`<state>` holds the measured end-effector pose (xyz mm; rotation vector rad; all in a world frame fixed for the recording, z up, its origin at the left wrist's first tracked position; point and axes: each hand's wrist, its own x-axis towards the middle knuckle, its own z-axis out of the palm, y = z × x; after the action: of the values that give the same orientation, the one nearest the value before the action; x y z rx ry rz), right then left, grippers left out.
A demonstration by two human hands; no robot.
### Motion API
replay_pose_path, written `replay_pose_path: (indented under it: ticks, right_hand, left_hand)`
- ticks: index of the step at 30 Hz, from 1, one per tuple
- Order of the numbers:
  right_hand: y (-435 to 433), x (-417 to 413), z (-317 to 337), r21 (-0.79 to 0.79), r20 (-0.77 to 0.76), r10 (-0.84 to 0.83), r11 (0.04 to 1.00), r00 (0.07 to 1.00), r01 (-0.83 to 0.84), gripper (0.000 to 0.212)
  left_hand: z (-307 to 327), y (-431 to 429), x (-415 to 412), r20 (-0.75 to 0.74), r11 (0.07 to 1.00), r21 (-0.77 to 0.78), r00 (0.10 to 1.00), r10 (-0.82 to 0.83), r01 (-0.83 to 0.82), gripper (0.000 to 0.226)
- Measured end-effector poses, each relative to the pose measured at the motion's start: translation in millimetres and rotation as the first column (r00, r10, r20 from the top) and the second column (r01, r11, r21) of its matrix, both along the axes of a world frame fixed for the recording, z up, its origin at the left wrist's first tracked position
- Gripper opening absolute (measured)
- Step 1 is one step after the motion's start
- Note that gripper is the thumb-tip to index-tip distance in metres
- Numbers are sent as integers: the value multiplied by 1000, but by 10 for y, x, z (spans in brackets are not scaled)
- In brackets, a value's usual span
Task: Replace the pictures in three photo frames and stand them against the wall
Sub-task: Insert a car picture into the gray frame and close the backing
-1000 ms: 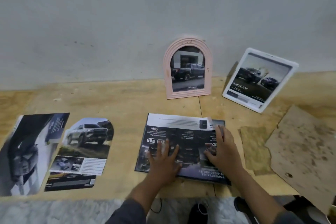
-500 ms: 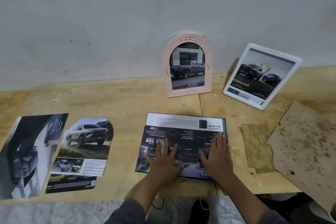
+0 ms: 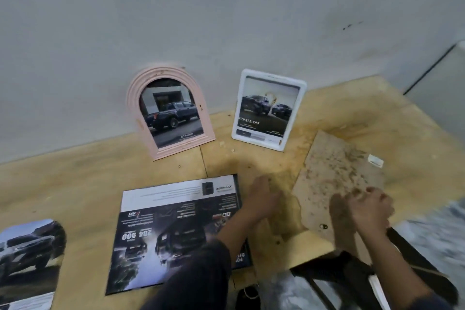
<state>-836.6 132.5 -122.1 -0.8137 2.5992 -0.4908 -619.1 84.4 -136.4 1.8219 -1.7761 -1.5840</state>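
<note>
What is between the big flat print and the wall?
Only the pink frame, which stands against the wall straight behind the print. Left of that frame, nothing visible blocks the way to the wall.

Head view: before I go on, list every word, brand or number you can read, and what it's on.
"DOUBLE CAB": picture in the white rectangular photo frame.
"TOYOTA": foot of the picture in the pink arched photo frame.
"204" and "500": upside down on the dark car brochure lying flat.
All other print is too small or blurred to read.
</note>
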Motion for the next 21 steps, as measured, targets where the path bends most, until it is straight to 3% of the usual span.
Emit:
replay_pose_path:
  ticks: [4, 9, 15, 17, 19, 21]
  right_hand:
    - [262, -384, -152, 236, 176, -172, 963, 969, 128, 72]
    - [364, -437, -272, 108, 410, -254, 967, 876, 230, 64]
    - [385, -238, -276, -10, 311, -325, 939, 893, 345, 52]
    - [478, -216, -222, -58, 274, -366, 917, 889, 395, 48]
    - [592, -218, -190, -88, 244, -412, 892, 878, 443, 49]
    - [702, -178, -157, -141, 224, -450, 863, 864, 486, 52]
  left_hand:
    - [30, -198, -545, -16, 998, 41, 999, -46, 47, 46]
    - [-42, -341, -920, 138, 995, 57, 987, -85, 78, 59]
    - [-58, -353, -1069, 107, 996, 84, 993, -49, 40, 74]
    - [-50, -344, -1060, 45, 998, 66, 999, -12, 9, 61]
    - [49, -286, -1021, -94, 1000, 7, 995, 16, -15, 30]
    - [215, -239, -909, -210, 997, -67, 978, 15, -29, 27]
